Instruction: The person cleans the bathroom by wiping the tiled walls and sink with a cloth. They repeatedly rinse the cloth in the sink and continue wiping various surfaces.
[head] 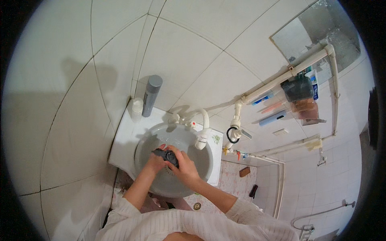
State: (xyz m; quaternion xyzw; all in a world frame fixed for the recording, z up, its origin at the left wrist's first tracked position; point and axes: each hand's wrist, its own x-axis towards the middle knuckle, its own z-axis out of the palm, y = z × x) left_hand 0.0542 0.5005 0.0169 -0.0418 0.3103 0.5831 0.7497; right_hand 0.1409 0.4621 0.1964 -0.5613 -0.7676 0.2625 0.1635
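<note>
Over a round grey plastic basin, my left hand and my right hand are close together. Both grip a bunched dark grey cloth, perhaps a sock; its full shape is hidden by my fingers. Water lies in the basin, with a few bubbles near its far wall. The basin rests on a white washstand. A white curved faucet hangs over the basin's right side, beside my right hand but apart from it.
A grey capped bottle and a white bottle stand at the washstand's back left corner. To the right, white pipes run along the tiled wall. A shelf there holds toiletries, including a toothpaste tube. A brown block lies on the floor.
</note>
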